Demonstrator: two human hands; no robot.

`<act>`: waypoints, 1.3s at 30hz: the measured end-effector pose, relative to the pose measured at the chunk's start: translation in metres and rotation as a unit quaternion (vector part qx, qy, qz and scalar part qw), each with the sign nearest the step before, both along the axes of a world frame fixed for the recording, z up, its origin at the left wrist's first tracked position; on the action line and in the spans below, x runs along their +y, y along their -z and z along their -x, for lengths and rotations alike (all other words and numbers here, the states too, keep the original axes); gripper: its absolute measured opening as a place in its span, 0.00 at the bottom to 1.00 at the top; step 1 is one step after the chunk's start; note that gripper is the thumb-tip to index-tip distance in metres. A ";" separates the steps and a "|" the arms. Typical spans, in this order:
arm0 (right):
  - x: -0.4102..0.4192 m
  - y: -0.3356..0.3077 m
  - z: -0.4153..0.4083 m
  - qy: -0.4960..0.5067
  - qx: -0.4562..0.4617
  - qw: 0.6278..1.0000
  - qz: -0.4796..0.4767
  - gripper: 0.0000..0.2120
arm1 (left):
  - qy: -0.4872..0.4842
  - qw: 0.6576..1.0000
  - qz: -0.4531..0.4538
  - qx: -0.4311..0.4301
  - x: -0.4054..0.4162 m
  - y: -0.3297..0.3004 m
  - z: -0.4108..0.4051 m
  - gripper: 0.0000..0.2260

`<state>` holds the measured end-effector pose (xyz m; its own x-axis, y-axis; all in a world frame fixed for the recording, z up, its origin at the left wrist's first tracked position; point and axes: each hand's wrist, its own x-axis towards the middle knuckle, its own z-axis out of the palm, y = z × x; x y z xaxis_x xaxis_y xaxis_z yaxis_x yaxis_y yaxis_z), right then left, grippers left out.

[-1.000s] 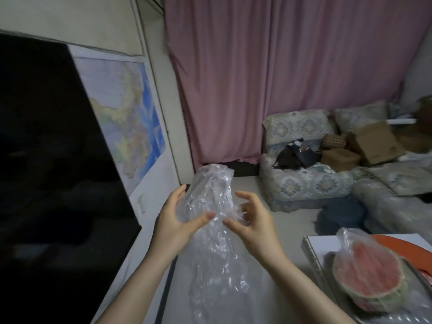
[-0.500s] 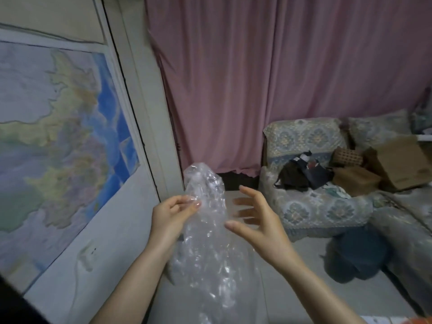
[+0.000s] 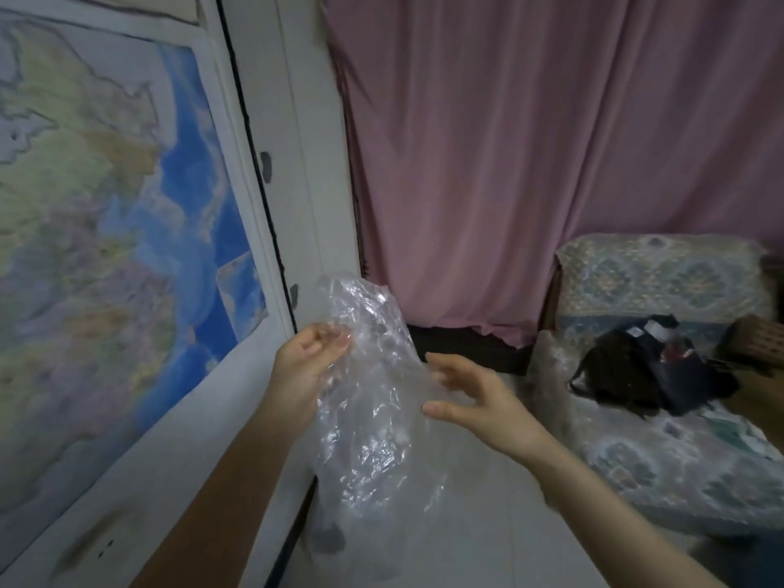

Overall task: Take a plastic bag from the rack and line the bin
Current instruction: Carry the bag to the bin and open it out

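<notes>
Wall map (image 3: 106, 248), pink curtain (image 3: 530, 163), patterned sofa (image 3: 662, 439), pale floor (image 3: 488, 536)

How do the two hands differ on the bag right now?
The left hand is curled, fingertips pinched on the bag near its top; the right hand is spread open, fingers apart, with no pinch. The left sits higher, at the bag's left edge; the right sits lower, at its right edge, at most brushing the film. Both are bare and face each other across the bag.
</notes>
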<state>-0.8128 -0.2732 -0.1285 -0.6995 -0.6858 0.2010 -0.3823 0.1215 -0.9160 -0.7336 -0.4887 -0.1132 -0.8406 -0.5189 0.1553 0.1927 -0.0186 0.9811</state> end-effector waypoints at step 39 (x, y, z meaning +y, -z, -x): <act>-0.379 0.079 0.358 -0.479 0.085 0.864 -0.126 0.25 | -0.374 0.786 0.342 -0.354 -0.187 0.075 0.236 0.10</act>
